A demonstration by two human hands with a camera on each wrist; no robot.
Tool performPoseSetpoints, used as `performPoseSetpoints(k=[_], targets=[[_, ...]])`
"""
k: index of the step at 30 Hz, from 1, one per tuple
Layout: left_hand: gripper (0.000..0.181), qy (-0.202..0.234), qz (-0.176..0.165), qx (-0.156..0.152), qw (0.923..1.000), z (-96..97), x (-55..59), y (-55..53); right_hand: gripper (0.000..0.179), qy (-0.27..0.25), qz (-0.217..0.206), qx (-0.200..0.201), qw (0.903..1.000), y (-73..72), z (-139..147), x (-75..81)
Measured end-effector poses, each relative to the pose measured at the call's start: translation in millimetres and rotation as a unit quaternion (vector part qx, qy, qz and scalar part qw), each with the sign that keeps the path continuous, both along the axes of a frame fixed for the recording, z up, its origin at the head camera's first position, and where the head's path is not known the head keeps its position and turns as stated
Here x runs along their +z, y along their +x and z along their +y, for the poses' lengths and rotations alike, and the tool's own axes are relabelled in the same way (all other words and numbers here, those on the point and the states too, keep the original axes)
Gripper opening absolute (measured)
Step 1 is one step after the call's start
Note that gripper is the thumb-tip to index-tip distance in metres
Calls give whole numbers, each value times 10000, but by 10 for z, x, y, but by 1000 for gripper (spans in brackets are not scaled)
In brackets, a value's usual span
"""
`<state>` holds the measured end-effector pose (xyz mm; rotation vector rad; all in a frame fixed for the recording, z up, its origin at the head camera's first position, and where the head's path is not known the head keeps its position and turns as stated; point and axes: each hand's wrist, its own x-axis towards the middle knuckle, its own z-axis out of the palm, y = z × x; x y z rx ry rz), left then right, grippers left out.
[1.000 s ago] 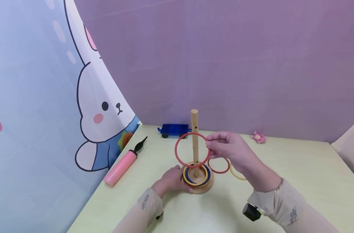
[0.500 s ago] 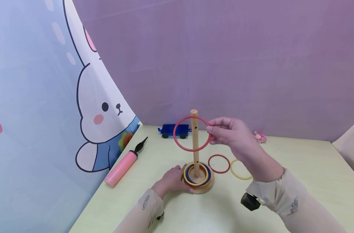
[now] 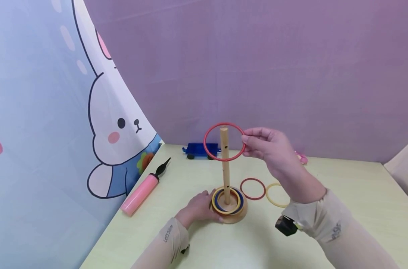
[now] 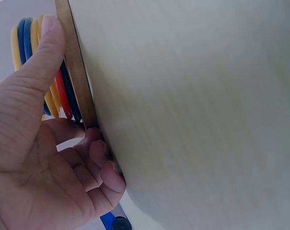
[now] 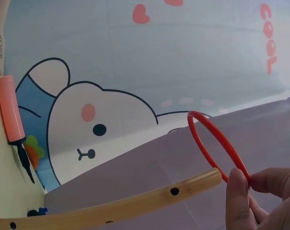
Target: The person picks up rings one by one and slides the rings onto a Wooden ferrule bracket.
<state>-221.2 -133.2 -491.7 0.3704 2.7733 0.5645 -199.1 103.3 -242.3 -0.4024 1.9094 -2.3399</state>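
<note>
My right hand (image 3: 272,147) pinches a thin red ring (image 3: 208,155) between thumb and fingers. The ring hangs tilted by the top of a wooden post (image 3: 225,173); whether the tip is inside it, I cannot tell. In the right wrist view, the red ring (image 5: 200,141) lies right at the post's tip (image 5: 209,178). My left hand (image 3: 200,207) holds the round base (image 3: 242,216) of this ring toss stand. The left wrist view has its thumb on the stacked rings (image 4: 22,45), with fingers curled at the base's edge (image 4: 82,86). Yellow, blue and red rings encircle the post's foot.
Another red ring (image 3: 265,188) and a yellow ring (image 3: 274,204) lie on the table right of the stand. Behind are a blue toy wagon (image 3: 197,149) and a small pink toy (image 3: 302,158), partly hidden by my right hand. A pink hand pump (image 3: 141,194) lies at the left.
My right hand has raised the red ring along the post, from mid-height to its top. My left hand has stayed at the base.
</note>
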Motion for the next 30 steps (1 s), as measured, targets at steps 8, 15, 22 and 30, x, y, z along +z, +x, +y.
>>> performPoseSetpoints(k=[8, 15, 22, 30], targets=[[116, 33, 8, 1, 10000, 9, 3, 9, 16, -45, -112, -83, 9999, -27, 19, -21], [116, 28, 16, 12, 10000, 9, 6, 5, 14, 27, -255, -165, 9995, -54, 41, -78], [116, 47, -22, 5, 10000, 3, 11, 9, 16, 97, -446, -217, 9987, -68, 39, -176], [116, 111, -9, -25, 9999, -3, 12, -3, 9, 49, -526, -181, 9984, -62, 54, -322]])
